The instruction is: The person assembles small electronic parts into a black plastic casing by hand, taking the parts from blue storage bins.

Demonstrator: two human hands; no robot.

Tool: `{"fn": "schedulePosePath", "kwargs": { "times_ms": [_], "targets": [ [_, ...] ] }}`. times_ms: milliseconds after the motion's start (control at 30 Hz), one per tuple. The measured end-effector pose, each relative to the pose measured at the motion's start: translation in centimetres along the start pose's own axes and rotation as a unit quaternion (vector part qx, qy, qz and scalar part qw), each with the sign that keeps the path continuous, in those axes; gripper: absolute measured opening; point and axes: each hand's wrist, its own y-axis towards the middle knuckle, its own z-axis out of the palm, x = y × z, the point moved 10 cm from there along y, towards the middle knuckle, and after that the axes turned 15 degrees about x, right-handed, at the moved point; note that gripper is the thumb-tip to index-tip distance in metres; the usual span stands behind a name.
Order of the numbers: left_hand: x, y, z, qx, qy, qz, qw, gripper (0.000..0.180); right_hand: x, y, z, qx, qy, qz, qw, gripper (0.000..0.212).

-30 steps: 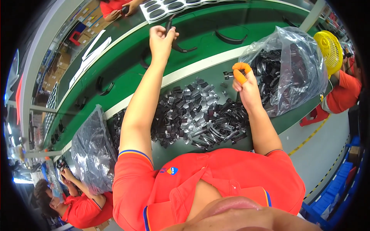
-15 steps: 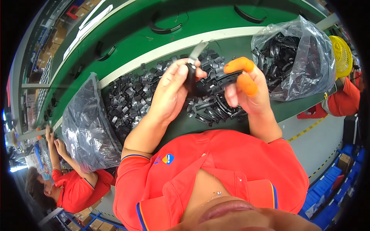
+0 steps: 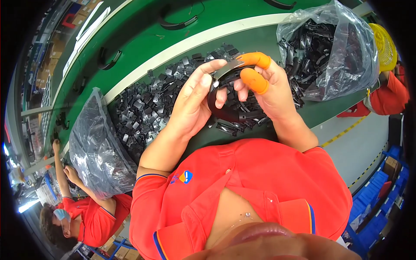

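A curved black headband point(image 3: 222, 113), like one from headphones, is held up over the bench between my hands. My left hand point(image 3: 193, 95) grips one side of it, thumb and fingers closed round the band. At its top, a smooth grey metal-looking strip point(image 3: 227, 69) runs toward my right hand point(image 3: 272, 86). Orange finger cots cover the right thumb and index finger, which pinch the strip's far end. Below and behind the hands lie many small shiny black pieces point(image 3: 145, 102), heaped on the bench. Several longer curved black parts point(image 3: 227, 128) lie beneath the headband.
A clear bag point(image 3: 346, 65) of black parts stands at right, beside a yellow basket point(image 3: 383, 47). Another plastic bag point(image 3: 102, 147) stands at left. Beyond a pale rail, a green belt point(image 3: 134, 39) carries spaced headbands. A co-worker point(image 3: 93, 216) reaches in at lower left.
My right hand has moved left and up, from the side of the headband to the end of its metal-looking strip. The strip has tipped over toward the right hand.
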Motion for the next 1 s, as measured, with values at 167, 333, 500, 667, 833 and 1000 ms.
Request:
{"fn": "schedulePosePath", "kwargs": {
  "times_ms": [167, 333, 500, 667, 833, 1000],
  "targets": [
    [0.3, 0.0, -0.4, -0.015, 0.043, -0.028, 0.999, 0.038, -0.5, -0.3, -0.1, -0.001, -0.009, 0.006, 1.0, 0.03],
    [0.4, -0.2, -1.0, -0.032, 0.033, -0.026, 0.999, 0.036, -1.1, -1.3, -0.8, -0.061, 0.035, -0.002, 0.998, 0.032],
    [0.4, -0.2, -0.9, -0.019, 0.018, -0.024, 0.999, 0.035, -3.8, -1.7, -0.9, 0.012, 0.062, 0.064, 0.996, 0.067],
    [0.5, -0.4, -1.3, -0.04, 0.024, -0.031, 0.998, 0.034, -0.1, -0.4, -1.3, -0.04, -0.056, 0.005, 0.998, 0.044],
    [0.1, -0.6, -1.1, -0.081, 0.045, -0.03, 0.995, 0.031, 3.3, -1.0, -0.9, -0.053, -0.259, -0.078, 0.961, 0.027],
    [0.2, -0.6, -1.2, -0.065, 0.043, -0.033, 0.996, 0.028, 3.5, -1.8, -1.2, -0.063, -0.328, -0.052, 0.941, 0.024]
  ]
}}
